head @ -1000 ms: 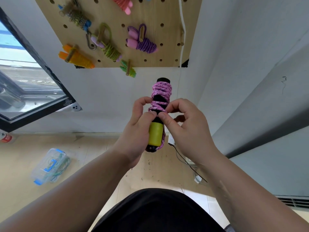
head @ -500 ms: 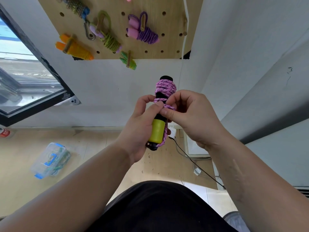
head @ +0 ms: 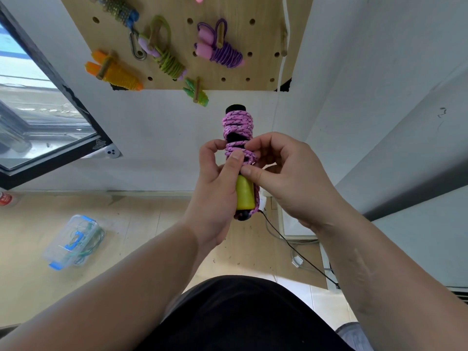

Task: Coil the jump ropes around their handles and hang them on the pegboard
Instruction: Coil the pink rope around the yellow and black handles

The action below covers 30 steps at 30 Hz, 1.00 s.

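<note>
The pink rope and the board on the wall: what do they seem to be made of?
Pink rope: likely braided synthetic cord, matte; woven pattern with dark flecks. Pegboard: apparently light wood or plywood, smooth, unpainted; pale tan face, drilled holes.

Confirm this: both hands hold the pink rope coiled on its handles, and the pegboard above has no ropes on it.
Not so: the head view shows the pegboard with coiled ropes hung on it, including an orange rope and a purple rope. The left hand and right hand do hold the pink rope.
</note>
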### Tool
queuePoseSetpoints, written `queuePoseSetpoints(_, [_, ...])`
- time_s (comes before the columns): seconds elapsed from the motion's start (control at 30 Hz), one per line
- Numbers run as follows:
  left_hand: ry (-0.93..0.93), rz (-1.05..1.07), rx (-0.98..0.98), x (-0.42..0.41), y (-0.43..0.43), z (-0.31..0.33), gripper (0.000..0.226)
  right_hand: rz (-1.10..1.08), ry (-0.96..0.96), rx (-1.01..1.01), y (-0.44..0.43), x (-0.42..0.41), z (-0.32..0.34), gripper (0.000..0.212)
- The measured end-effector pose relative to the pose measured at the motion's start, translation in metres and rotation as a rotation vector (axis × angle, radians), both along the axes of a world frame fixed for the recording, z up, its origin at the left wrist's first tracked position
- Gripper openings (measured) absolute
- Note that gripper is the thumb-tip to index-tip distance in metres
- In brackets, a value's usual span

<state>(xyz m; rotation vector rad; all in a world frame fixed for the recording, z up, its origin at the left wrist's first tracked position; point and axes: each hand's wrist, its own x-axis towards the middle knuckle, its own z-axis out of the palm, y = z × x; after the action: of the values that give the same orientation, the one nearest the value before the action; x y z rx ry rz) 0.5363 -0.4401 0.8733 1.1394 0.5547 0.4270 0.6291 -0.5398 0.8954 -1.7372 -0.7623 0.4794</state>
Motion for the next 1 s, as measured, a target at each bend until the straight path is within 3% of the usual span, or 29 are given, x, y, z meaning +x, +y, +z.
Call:
queuePoseSetpoints(0.17, [0.011,-0.016,0.003,0.000,0.001,-0.003,0.015,-0.058,-0.015,-0.076,0.004,0.001,0.004,0.020])
queuePoseSetpoints(0.4, [0.046,-0.094,-0.004,-0.006,0.004,-0.008,0.023,0.109,-0.039,-0.232,-0.004,0.015,0.011,0.017])
queuePoseSetpoints(0.53, [0.059,-0.041,-0.048,-0.005,0.003,-0.005,0.021,0.072,-0.137,-0.187,0.001,0.007,0.003,0.016])
queuePoseSetpoints(0.77, [0.075,-0.044,-0.029,-0.003,0.002,0.010,0.014,-0.034,-0.503,-0.038,0.009,-0.014,-0.003,0.011])
queuePoseSetpoints(1.0, [0.091,0.008,-0.002,0.003,0.002,0.016,0.016,-0.077,-0.579,0.021,0.006,-0.017,-0.008,0.005])
